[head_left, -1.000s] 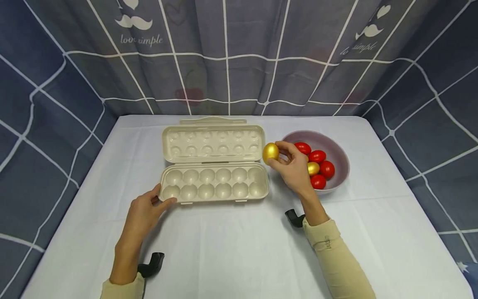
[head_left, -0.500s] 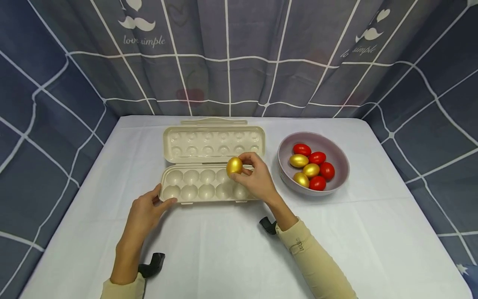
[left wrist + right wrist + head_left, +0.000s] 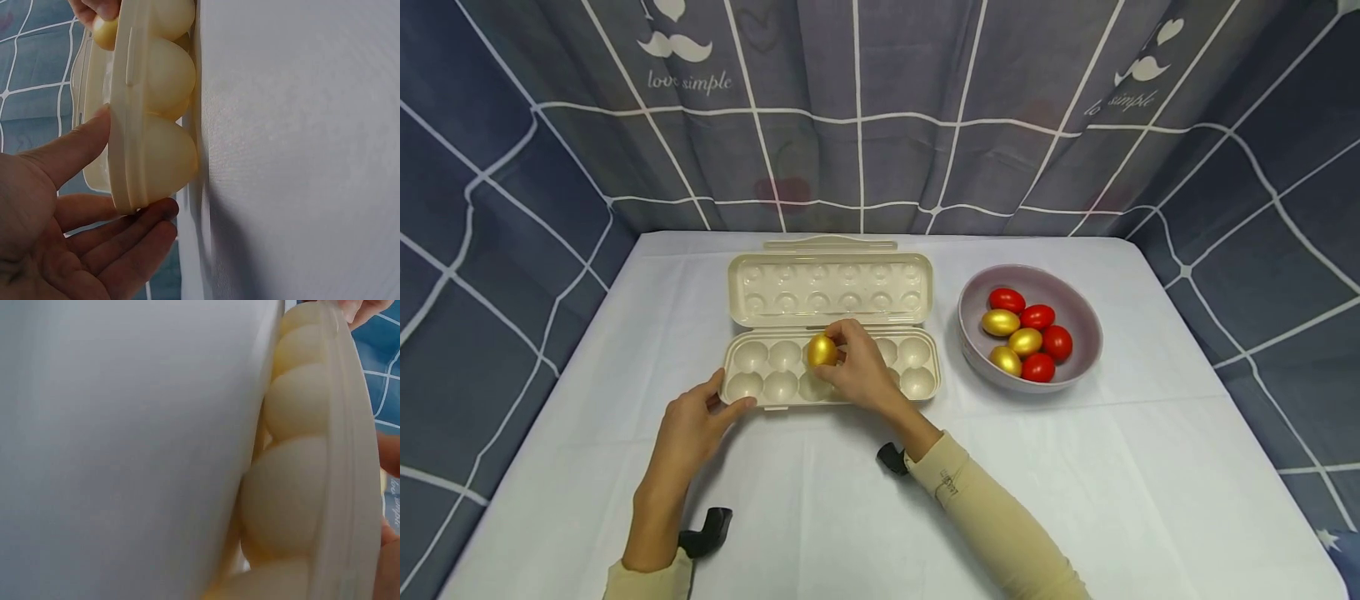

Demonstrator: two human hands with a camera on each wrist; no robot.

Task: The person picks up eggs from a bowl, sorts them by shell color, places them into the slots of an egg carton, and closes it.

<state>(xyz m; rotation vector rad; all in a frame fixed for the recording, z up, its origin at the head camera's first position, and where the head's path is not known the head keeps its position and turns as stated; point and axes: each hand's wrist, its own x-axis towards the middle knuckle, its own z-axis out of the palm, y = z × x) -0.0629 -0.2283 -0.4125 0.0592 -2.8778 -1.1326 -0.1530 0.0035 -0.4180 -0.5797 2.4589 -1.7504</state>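
Eight eggs show: one gold egg [image 3: 822, 351] in the right hand [image 3: 859, 367], and seven in the bowl [image 3: 1084, 340], of which four are red eggs [image 3: 1057, 342] and three are gold eggs [image 3: 1001, 322]. There is one carton [image 3: 780, 386], its lid [image 3: 831, 289] folded back on the far side with two rows of six bumps; the right hand hides some of the hollows in the base. Two black pieces [image 3: 706, 533] show, one by each wrist.

The curtain [image 3: 820, 158] behind reads "love simple" on the left; on the right "simple" is legible, with "lo" broken off by a fold. Small lettering on the right sleeve [image 3: 992, 521] cannot be read.

The right hand pinches its egg between thumb and fingers, the thumb on the near side; the egg protrudes left of the fingertips. It is over the back row of the base, around the third hollow from the left; whether it touches the hollow cannot be told. The left hand [image 3: 696, 425] grips the carton's near left corner, thumb on the front rim and fingers against the end. The carton rests on the white cloth [image 3: 1150, 483], with the bowl to its right, apart from it.
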